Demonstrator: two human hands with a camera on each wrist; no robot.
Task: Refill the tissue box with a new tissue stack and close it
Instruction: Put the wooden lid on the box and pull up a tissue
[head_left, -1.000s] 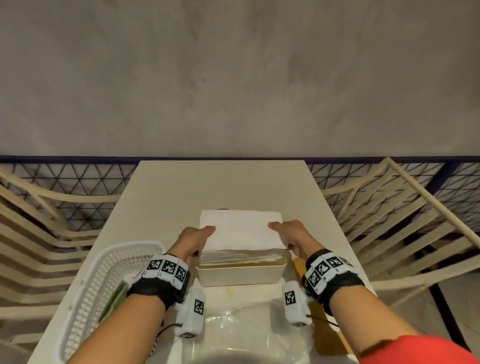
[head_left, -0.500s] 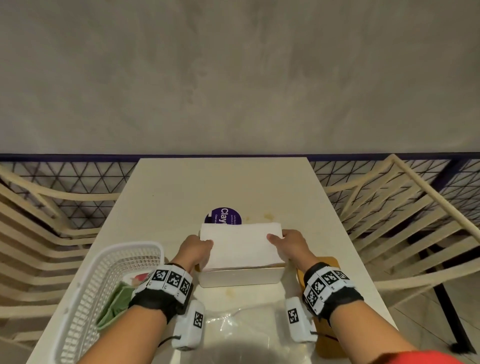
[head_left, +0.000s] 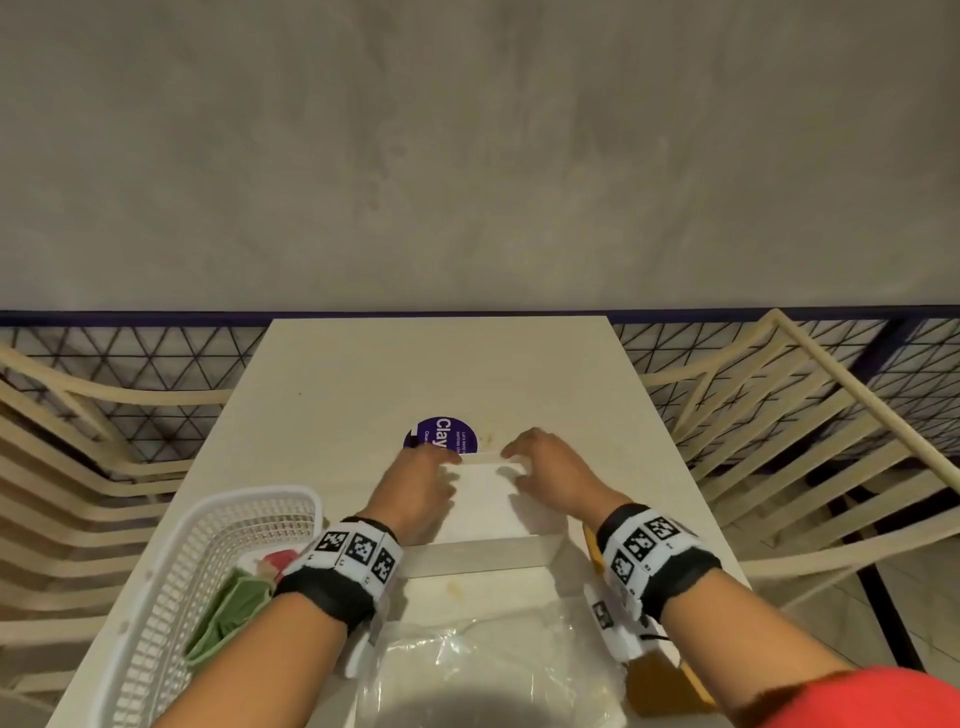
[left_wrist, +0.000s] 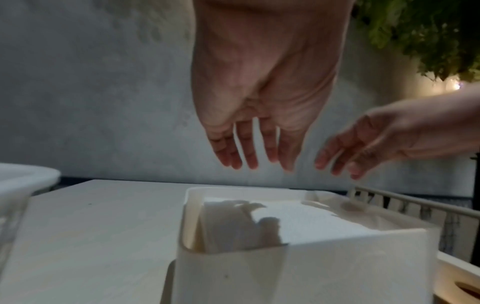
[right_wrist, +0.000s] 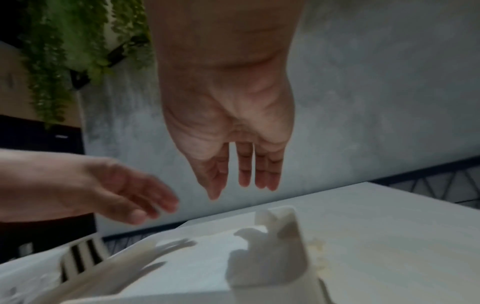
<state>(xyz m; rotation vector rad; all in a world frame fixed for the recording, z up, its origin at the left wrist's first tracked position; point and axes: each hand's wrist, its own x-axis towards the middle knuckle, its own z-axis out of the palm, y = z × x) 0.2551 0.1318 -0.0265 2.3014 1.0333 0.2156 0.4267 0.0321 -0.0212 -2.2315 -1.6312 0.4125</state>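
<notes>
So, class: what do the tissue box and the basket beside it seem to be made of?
Tissue box: probably matte cream plastic, judging by its smooth thin walls and rounded corners. Basket: white plastic, apparently moulded, with a fine lattice of holes and a thick rolled rim.

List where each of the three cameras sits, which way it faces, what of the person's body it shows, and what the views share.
Head: worn on the head, looking forward and down at the table; shows both forearms, left hand and right hand.
Left wrist: under the left wrist, looking along the open palm at the tissue box; the right hand enters at its right.
Right wrist: under the right wrist, looking along the open palm; the left hand enters at its left.
Shared: all three show the tissue stack in the box.
</notes>
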